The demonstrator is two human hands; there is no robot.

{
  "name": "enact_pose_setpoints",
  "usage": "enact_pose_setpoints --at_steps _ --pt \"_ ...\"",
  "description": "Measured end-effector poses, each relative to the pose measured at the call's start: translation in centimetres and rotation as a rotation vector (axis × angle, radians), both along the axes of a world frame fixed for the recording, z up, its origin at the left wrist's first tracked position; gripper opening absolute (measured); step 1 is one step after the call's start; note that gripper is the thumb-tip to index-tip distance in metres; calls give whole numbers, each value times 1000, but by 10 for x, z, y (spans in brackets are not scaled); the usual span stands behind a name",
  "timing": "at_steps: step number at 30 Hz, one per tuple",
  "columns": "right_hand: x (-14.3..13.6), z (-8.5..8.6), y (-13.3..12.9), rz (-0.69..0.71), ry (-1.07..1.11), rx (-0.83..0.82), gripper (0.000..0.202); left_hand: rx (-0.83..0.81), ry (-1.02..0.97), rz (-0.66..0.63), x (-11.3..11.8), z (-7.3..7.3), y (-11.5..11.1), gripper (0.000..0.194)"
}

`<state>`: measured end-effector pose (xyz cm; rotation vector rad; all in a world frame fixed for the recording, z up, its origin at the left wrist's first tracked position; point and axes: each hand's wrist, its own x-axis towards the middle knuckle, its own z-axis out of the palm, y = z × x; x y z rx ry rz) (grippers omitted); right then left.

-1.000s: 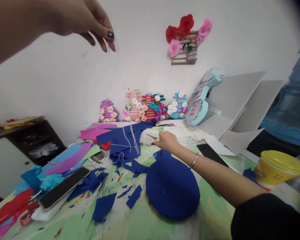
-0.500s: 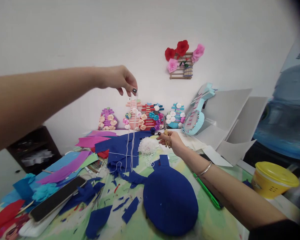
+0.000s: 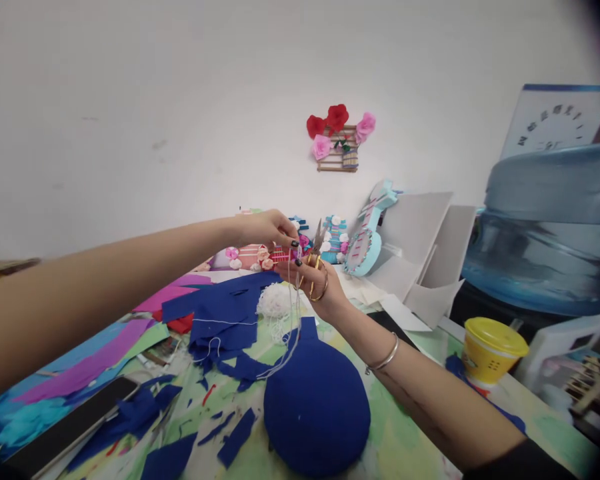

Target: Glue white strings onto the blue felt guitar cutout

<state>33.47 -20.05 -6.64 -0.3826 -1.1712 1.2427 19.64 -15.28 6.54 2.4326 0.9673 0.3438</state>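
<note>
- In the head view, the left hand [image 3: 275, 228] has come down and toward the right hand [image 3: 327, 293]; now the two hands are close together above the tabletop [image 3: 405, 433].
- The left hand pinches the white string [image 3: 298, 327] between thumb and fingers. Its loose strands hang down, and the lower part now bends over the blue round shape [image 3: 317, 407].
- The right hand grips the golden scissors [image 3: 314, 259], with the blades pointing up. I cannot tell if its fingers also hold the string.
- This change seems to mean that both hands can now work on the string at one place.
- The string heap [image 3: 274, 301] lies behind the blue round shape, beside the blue sheets [image 3: 225, 308]; blue scraps [image 3: 237, 437] lie at left.
</note>
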Motion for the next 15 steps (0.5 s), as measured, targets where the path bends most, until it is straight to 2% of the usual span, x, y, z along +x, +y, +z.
enact_pose_setpoints --at_steps 2,6,15 --pt "1 -2 -5 -13 27 -16 31 -21 -49 -3 1 -5 2 5" --pt "7 -6 -8 -145 40 -25 26 -155 -206 31 -1 -15 9 9" --pt "21 -6 -13 -183 67 -70 26 -348 -385 91 -13 -35 19 8"
